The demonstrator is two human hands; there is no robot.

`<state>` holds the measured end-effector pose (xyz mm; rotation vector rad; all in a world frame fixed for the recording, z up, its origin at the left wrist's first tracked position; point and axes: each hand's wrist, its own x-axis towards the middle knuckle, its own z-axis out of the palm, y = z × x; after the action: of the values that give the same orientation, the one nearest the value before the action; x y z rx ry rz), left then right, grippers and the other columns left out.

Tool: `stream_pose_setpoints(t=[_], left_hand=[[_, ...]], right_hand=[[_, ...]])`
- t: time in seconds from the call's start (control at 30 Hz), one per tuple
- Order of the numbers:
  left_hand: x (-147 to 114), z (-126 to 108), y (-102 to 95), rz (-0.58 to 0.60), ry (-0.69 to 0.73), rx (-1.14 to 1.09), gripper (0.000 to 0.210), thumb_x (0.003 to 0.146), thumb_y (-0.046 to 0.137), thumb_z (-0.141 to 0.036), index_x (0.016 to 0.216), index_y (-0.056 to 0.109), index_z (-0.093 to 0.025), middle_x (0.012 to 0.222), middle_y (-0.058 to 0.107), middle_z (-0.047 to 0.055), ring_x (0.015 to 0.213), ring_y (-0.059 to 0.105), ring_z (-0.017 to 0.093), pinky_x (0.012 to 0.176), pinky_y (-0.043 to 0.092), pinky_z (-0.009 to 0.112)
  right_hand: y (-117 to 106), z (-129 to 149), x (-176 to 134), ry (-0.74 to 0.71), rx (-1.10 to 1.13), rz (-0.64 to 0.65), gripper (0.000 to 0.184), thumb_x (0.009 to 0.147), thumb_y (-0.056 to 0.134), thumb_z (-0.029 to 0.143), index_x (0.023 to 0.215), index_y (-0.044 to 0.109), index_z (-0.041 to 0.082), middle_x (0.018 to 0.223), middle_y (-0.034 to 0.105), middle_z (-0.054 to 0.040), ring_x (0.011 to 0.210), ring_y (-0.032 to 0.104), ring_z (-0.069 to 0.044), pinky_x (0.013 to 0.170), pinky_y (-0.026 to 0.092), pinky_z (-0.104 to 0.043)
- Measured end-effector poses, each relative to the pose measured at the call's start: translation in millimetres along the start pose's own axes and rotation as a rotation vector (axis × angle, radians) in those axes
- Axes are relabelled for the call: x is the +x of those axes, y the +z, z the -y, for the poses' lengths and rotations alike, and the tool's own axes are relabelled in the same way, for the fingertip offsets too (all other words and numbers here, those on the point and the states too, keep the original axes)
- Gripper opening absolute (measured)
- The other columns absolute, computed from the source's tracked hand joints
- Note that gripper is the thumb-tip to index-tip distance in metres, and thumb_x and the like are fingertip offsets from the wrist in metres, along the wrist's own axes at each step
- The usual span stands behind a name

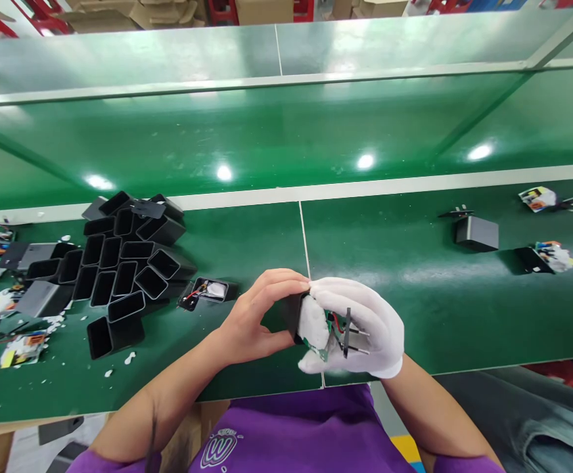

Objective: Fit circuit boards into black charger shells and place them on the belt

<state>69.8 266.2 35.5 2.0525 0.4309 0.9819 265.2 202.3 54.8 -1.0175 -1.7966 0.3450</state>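
My bare left hand (261, 320) grips a black plastic charger housing (293, 314) near the table's front edge. In my white-gloved right hand (370, 322) is a charger circuit board (316, 323), coated in white filler and wired to a dark plate with metal plug pins. The board's left end meets the mouth of the housing; whether part of it sits inside, I cannot tell. To the left of my left hand lies another housing (213, 290) on its back, with a white-coated board and red wires inside.
Several black housings (112, 253) are clustered on the left. Loose boards (23, 348) and white crumbs lie at far left. A housing (477, 234) and boards (555, 256) sit at right. A raised shelf (276, 52) runs along the back. Someone's jeans-clad leg (523, 414) is at lower right.
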Motion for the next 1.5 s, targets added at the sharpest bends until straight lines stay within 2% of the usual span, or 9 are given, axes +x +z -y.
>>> stream_pose_setpoints(t=[0.67, 0.8, 0.93, 1.0, 1.1, 1.2, 1.3, 1.4, 1.5], left_hand=[[-4, 3, -1.3, -0.002, -0.036, 0.008, 0.057, 0.08, 0.074, -0.017, 0.132, 0.052, -0.024, 0.119, 0.065, 0.012, 0.112, 0.062, 0.024, 0.094, 0.055, 0.04], [-3, 4, -0.4, -0.041, -0.068, 0.086, 0.055, 0.08, 0.074, -0.018, 0.129, 0.051, -0.025, 0.117, 0.065, 0.01, 0.11, 0.063, 0.024, 0.093, 0.056, 0.04], [-1, 4, 1.8, -0.095, -0.063, 0.197, 0.054, 0.078, 0.075, -0.02, 0.127, 0.051, -0.025, 0.115, 0.067, 0.009, 0.111, 0.062, 0.025, 0.096, 0.053, 0.043], [0, 3, 3.1, -0.114, -0.062, 0.255, 0.05, 0.079, 0.071, -0.019, 0.125, 0.052, -0.025, 0.112, 0.068, 0.008, 0.111, 0.061, 0.025, 0.095, 0.053, 0.043], [2, 2, 3.7, -0.117, -0.061, 0.269, 0.051, 0.08, 0.071, -0.018, 0.126, 0.052, -0.025, 0.111, 0.069, 0.008, 0.109, 0.06, 0.024, 0.094, 0.052, 0.041], [1, 2, 1.1, -0.075, -0.114, 0.149, 0.057, 0.078, 0.075, -0.019, 0.13, 0.051, -0.026, 0.12, 0.066, 0.009, 0.116, 0.058, 0.025, 0.101, 0.049, 0.043], [-1, 3, -2.7, -0.019, -0.287, -0.205, 0.051, 0.085, 0.069, -0.024, 0.133, 0.052, -0.027, 0.142, 0.052, 0.013, 0.131, 0.05, 0.027, 0.103, 0.05, 0.041], [-2, 4, -3.1, -0.094, -0.475, -0.487, 0.04, 0.09, 0.063, -0.032, 0.129, 0.057, -0.027, 0.149, 0.045, 0.011, 0.135, 0.047, 0.029, 0.096, 0.054, 0.035], [-1, 7, -0.8, -0.136, -0.565, -0.551, 0.04, 0.088, 0.068, -0.036, 0.126, 0.059, -0.026, 0.138, 0.055, 0.011, 0.125, 0.056, 0.027, 0.092, 0.055, 0.032]], right_hand=[[7, -3, 1, -0.069, -0.08, 0.035, 0.071, 0.083, 0.075, 0.05, 0.141, 0.045, 0.022, 0.105, 0.071, -0.0101, 0.101, 0.07, -0.025, 0.087, 0.06, -0.037], [15, -6, 0, 0.13, 0.009, 0.01, 0.072, 0.078, 0.081, 0.048, 0.138, 0.047, 0.027, 0.121, 0.062, -0.0113, 0.111, 0.064, -0.025, 0.094, 0.056, -0.039], [22, -11, -2, 0.507, 0.411, 0.19, 0.085, 0.078, 0.075, 0.059, 0.146, 0.037, 0.024, 0.13, 0.058, -0.012, 0.112, 0.064, -0.026, 0.09, 0.058, -0.04], [26, -12, -2, 0.668, 0.557, 0.249, 0.079, 0.081, 0.073, 0.054, 0.144, 0.039, 0.023, 0.125, 0.062, -0.0094, 0.104, 0.066, -0.024, 0.089, 0.058, -0.039], [30, -13, 1, 0.788, 0.662, 0.215, 0.065, 0.079, 0.073, 0.044, 0.135, 0.049, 0.022, 0.123, 0.064, -0.0066, 0.107, 0.065, -0.023, 0.096, 0.054, -0.039], [31, -14, 5, 0.839, 0.708, 0.15, 0.057, 0.077, 0.073, 0.037, 0.129, 0.054, 0.023, 0.12, 0.066, -0.0055, 0.108, 0.065, -0.023, 0.096, 0.054, -0.038], [32, -15, 5, 0.882, 0.711, 0.093, 0.057, 0.077, 0.072, 0.036, 0.13, 0.055, 0.023, 0.121, 0.067, -0.0061, 0.107, 0.067, -0.023, 0.094, 0.055, -0.038], [33, -13, 3, 0.803, 0.615, 0.108, 0.058, 0.077, 0.071, 0.031, 0.133, 0.054, 0.024, 0.122, 0.068, -0.0059, 0.107, 0.067, -0.022, 0.093, 0.056, -0.036], [35, -11, 0, 0.685, 0.464, 0.134, 0.062, 0.078, 0.071, 0.026, 0.137, 0.051, 0.025, 0.118, 0.069, -0.0061, 0.102, 0.068, -0.022, 0.09, 0.056, -0.037]])
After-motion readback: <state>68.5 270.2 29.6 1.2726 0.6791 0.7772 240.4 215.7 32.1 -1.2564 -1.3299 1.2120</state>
